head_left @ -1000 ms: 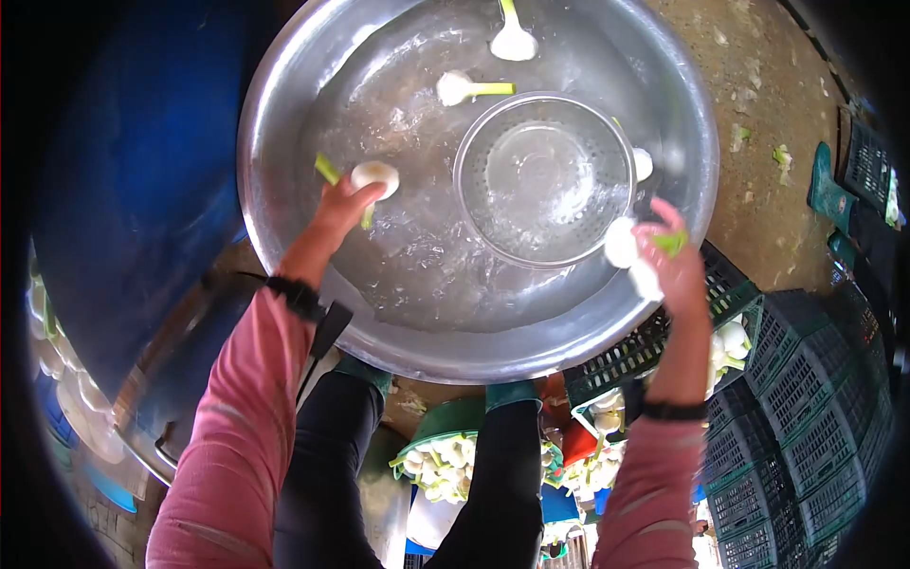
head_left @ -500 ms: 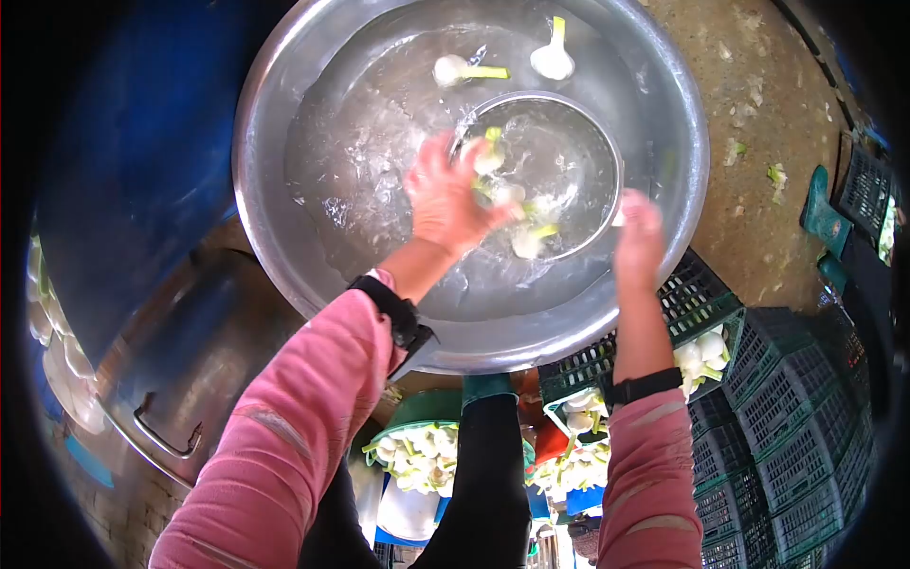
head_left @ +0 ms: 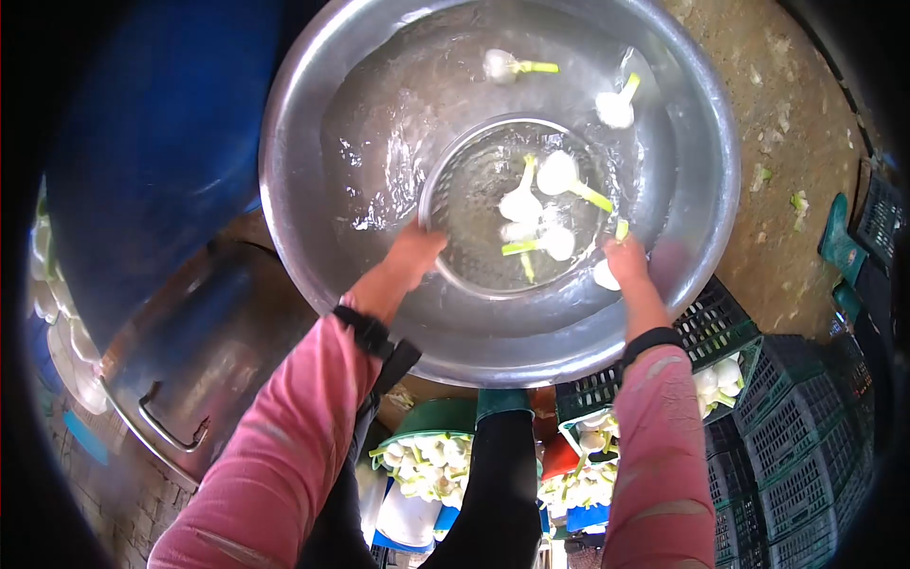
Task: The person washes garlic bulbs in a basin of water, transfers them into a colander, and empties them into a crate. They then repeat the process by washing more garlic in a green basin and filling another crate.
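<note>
A wide metal basin (head_left: 284,152) of water holds a round metal strainer (head_left: 524,119). Several white garlic bulbs (head_left: 520,205) with cut green stems lie inside the strainer. Two more bulbs float outside it, one garlic bulb (head_left: 498,66) at the far side and another garlic bulb (head_left: 614,111) at the far right. My left hand (head_left: 413,254) is closed on the strainer's left rim. At the strainer's right edge, my right hand (head_left: 629,264) is closed around a garlic bulb (head_left: 607,275), whose green stem pokes out above the fingers. Whether it also grips the rim is hidden.
Below the basin stand a green tub (head_left: 427,417) heaped with garlic and a dark plastic crate (head_left: 701,327) with more bulbs. Stacked crates (head_left: 796,427) rise at the right. A large lidded metal vessel (head_left: 190,351) and a blue surface (head_left: 161,142) are at left. Another person's boot (head_left: 839,237) shows at right.
My left hand has left the bulbs over the strainer and taken hold of its left rim. The bulbs in the strainer have shifted. The whole view has moved slightly.
</note>
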The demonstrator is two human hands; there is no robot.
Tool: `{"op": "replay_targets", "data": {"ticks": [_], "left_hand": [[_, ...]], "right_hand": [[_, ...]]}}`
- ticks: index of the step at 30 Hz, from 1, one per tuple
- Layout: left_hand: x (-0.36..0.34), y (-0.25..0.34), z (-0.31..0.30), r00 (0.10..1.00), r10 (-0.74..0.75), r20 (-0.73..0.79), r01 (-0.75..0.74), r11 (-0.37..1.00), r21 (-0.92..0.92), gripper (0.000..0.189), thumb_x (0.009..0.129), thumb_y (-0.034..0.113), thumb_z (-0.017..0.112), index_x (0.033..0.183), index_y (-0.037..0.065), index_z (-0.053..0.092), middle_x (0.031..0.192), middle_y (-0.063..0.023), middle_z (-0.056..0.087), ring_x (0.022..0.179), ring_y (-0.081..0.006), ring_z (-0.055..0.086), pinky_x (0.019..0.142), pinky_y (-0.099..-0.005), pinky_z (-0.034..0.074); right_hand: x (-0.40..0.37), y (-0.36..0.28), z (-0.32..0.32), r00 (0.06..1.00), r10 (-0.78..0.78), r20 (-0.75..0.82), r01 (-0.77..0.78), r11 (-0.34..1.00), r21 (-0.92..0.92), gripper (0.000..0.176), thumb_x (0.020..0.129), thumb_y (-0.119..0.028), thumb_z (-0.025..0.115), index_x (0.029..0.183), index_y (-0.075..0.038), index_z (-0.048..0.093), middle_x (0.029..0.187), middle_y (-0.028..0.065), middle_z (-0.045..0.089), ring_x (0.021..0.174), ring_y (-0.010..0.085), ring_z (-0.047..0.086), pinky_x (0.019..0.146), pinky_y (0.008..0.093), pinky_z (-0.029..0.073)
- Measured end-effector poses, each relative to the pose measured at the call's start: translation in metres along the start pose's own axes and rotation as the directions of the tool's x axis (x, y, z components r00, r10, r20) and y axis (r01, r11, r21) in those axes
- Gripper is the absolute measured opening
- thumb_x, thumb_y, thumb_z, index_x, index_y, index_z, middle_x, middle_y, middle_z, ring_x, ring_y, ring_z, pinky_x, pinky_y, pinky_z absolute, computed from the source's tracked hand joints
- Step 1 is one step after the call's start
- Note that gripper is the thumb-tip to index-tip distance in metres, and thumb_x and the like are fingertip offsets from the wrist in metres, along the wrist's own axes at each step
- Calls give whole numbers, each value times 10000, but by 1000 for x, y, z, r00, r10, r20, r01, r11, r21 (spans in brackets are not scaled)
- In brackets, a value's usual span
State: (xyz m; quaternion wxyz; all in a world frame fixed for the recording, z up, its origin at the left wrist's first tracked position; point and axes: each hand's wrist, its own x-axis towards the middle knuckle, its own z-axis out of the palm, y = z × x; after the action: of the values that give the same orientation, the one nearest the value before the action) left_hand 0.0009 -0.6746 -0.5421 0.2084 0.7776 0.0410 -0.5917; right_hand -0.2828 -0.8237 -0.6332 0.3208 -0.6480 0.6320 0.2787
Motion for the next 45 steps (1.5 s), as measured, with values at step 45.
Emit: {"op": "replay_targets", "data": {"ticks": [45], "left_hand": [[-137, -79, -102, 986, -142, -91, 29, 676, -737, 404, 644, 4, 436, 1046, -30, 420, 927, -121, 515, 758, -211, 538, 562, -278, 445]], "right_hand": [[-252, -151, -53, 888, -369, -276, 461, 708, 536, 491, 761, -236, 494, 1169, -22, 324, 987, 170, 479, 914, 288, 477, 763, 355, 395]]}}
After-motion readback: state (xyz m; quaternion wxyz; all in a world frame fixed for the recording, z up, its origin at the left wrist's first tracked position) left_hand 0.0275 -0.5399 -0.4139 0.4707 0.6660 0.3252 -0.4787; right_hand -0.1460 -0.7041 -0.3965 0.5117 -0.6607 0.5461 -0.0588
